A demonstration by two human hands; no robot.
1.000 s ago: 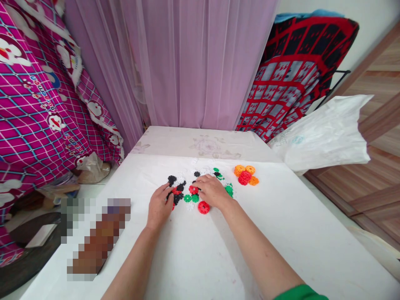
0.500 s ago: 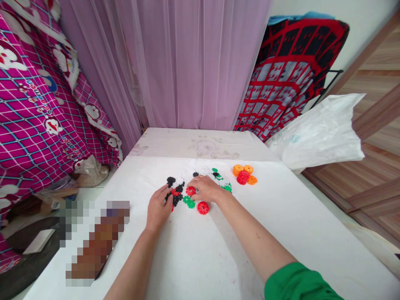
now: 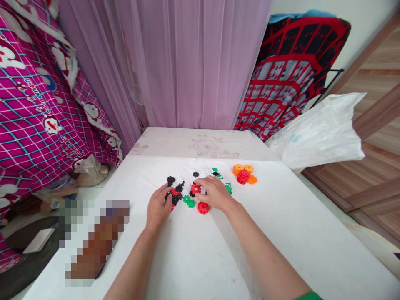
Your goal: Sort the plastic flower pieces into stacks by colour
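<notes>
My right hand [image 3: 215, 192] holds a red notched plastic disc [image 3: 196, 188] between its thumb and fingers, just above the table. On the left, my left hand [image 3: 158, 207] rests with its thumb and fingers apart at the edge of a pile of black discs [image 3: 177, 199]. A red disc [image 3: 176, 191] lies among the black ones. Two green discs [image 3: 188, 202] sit between my hands. Nearer to me is a round red stack of discs [image 3: 203, 208]. White discs [image 3: 204, 171] and more green discs [image 3: 229, 188] spread behind and beside my right hand, which hides some of them.
Orange discs [image 3: 238, 169] surround a red stack [image 3: 243, 177] at the right of the white-covered table [image 3: 200, 258]. A white plastic bag [image 3: 321, 129] stands at the right edge. At the left edge lies a blurred-out brown object [image 3: 96, 246]. A purple curtain [image 3: 193, 62] hangs behind.
My right hand has moved a little to the right, carrying the red disc away from the green ones. A black disc beneath now shows. My left hand has hardly moved.
</notes>
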